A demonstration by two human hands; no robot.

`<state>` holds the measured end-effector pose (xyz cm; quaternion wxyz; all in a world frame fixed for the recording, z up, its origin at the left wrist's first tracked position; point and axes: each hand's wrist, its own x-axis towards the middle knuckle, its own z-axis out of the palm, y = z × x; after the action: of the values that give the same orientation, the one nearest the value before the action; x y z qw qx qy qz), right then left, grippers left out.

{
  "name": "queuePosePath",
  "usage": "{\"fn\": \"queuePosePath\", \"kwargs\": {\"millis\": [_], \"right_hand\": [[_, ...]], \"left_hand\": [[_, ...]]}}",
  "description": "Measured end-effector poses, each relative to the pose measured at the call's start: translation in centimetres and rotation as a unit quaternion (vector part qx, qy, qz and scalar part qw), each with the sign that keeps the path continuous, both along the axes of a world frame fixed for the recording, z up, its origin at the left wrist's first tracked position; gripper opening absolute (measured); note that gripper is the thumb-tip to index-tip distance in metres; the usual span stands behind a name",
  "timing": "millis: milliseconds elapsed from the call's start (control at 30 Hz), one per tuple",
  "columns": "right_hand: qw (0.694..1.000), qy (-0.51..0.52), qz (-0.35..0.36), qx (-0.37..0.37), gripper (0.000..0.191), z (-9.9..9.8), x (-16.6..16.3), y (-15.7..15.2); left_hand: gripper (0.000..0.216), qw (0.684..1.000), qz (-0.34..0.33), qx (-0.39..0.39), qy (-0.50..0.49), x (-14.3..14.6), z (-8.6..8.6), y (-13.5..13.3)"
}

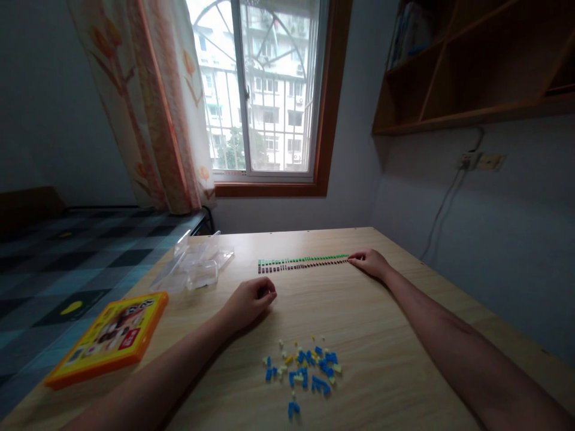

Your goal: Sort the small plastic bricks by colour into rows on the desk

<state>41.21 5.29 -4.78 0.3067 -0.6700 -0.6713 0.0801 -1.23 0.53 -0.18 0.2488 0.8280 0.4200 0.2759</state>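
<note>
On a wooden table [395, 359] two long rows of tiny bricks lie side by side, a green row [300, 260] behind a dark row [296, 267]. My right hand [369, 262] rests at the right end of the rows, fingertips pinched against the last pieces. My left hand [250, 300] lies on the table in front of the rows' left end, its fingers curled closed; what they hold, if anything, is hidden. A loose pile of small blue, yellow and white bricks [305, 371] lies near me, between my forearms.
A clear plastic box with its lid open [197, 266] sits at the table's back left. An orange and yellow flat box [108, 338] lies near the left edge. A bed with a checked cover [58, 257] stands left of the table. Window, curtain and wall shelf lie behind.
</note>
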Motion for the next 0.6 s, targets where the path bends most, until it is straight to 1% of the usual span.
{"fn": "queuePosePath", "kwargs": {"millis": [200, 300, 400, 600], "right_hand": [[1.0, 0.02, 0.013, -0.002, 0.037, -0.08, 0.32, 0.2], [0.998, 0.056, 0.027, 0.008, 0.044, -0.29, 0.54, 0.34], [0.995, 0.099, 0.024, 0.022, 0.05, -0.41, 0.62, 0.4], [0.985, 0.168, 0.003, 0.038, 0.047, 0.17, -0.28, -0.32]], "left_hand": [[0.023, 1.0, -0.005, -0.001, 0.005, -0.16, -0.39, 0.35], [0.023, 1.0, -0.007, -0.005, 0.003, -0.16, -0.36, 0.38], [0.023, 1.0, -0.005, -0.006, 0.001, -0.08, -0.13, 0.22], [0.022, 1.0, -0.004, -0.001, -0.002, -0.01, -0.13, 0.15]]}}
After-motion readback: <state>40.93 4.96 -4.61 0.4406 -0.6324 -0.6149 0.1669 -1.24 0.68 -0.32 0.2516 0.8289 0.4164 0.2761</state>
